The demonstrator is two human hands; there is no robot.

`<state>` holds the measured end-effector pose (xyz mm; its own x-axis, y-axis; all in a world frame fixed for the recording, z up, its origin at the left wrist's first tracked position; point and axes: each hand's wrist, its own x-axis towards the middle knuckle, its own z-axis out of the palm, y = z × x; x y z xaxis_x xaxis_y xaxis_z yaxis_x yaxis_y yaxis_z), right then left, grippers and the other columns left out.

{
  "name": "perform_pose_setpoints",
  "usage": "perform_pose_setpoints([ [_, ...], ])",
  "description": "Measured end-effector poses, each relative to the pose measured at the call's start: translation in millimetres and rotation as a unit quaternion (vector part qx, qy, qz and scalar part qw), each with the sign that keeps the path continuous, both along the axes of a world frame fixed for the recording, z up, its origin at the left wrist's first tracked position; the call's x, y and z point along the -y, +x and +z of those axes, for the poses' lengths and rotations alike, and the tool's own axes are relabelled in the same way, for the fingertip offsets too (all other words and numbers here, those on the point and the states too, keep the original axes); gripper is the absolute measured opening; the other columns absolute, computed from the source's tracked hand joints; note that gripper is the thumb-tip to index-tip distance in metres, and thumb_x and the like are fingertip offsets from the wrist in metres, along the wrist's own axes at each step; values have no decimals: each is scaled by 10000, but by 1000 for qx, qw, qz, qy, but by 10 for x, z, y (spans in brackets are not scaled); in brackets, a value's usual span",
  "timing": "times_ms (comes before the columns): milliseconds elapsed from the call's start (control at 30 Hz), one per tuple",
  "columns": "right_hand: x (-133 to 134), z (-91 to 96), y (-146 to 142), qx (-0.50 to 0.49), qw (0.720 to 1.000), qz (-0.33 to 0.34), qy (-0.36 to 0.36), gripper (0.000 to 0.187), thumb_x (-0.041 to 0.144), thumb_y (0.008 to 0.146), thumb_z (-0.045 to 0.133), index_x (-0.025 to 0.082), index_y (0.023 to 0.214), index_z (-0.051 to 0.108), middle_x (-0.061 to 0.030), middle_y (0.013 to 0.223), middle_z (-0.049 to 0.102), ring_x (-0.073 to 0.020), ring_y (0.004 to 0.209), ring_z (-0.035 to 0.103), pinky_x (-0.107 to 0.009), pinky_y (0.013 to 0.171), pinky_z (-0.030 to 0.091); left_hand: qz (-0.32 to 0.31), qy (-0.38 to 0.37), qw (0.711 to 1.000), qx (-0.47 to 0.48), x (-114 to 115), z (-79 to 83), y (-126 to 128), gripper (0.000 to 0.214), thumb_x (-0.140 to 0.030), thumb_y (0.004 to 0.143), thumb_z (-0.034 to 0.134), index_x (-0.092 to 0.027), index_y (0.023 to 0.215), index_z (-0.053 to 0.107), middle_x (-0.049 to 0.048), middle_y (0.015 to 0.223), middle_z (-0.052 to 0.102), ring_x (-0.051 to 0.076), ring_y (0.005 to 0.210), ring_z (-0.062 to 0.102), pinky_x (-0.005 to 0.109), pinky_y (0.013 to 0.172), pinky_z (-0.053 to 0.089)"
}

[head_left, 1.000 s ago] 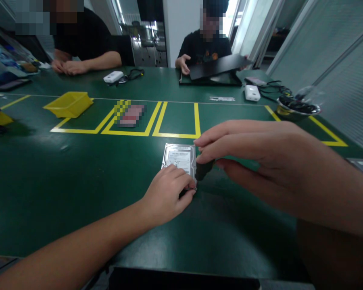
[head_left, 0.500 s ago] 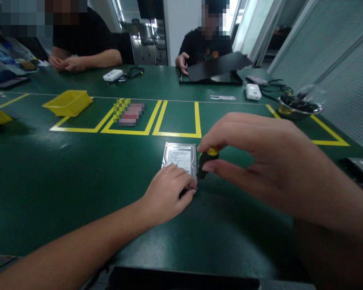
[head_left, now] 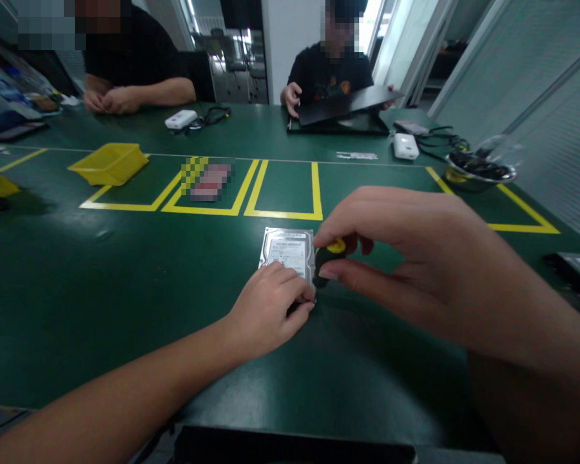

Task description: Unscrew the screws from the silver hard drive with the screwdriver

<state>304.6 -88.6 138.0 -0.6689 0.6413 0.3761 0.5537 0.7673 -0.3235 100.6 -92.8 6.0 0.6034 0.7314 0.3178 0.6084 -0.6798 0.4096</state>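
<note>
A silver hard drive (head_left: 288, 250) lies flat on the green table (head_left: 125, 270), just in front of a yellow-taped square. My left hand (head_left: 265, 309) rests on its near end, fingers curled and pressing down on it. My right hand (head_left: 415, 258) pinches a small screwdriver (head_left: 327, 261) with a black handle and yellow cap, standing upright at the drive's near right corner. Its tip is hidden behind my left fingers.
A yellow bin (head_left: 109, 164) sits at the left beyond the taped squares. Two people sit across the table; one holds a black laptop (head_left: 343, 109). White adapters with cables (head_left: 405, 146) and a bowl of dark cables (head_left: 481, 169) lie at the right.
My right fingers have shifted around the screwdriver handle, uncovering its yellow cap. The left hand and the drive have stayed in place.
</note>
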Motion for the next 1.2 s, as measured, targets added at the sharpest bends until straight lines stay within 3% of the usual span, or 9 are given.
perform_pose_setpoints([
  [400,2,-15,-9,-2,1000,11,-23,106,289,947,562,238,1008,632,-24,983,658,-167,861,606,-293,753,468,0,15,1000,-6,-7,-1,15,73,-254,875,591,-198,868,636,47,865,638,244,857,539,392,775,412],
  [1200,19,41,17,16,998,31,-50,153,197,925,534,242,1025,641,-20,1061,678,-173,930,617,-302,770,473,4,24,1000,-10,8,-1,3,104,-271,895,575,-196,842,623,52,869,631,241,859,535,399,785,414],
])
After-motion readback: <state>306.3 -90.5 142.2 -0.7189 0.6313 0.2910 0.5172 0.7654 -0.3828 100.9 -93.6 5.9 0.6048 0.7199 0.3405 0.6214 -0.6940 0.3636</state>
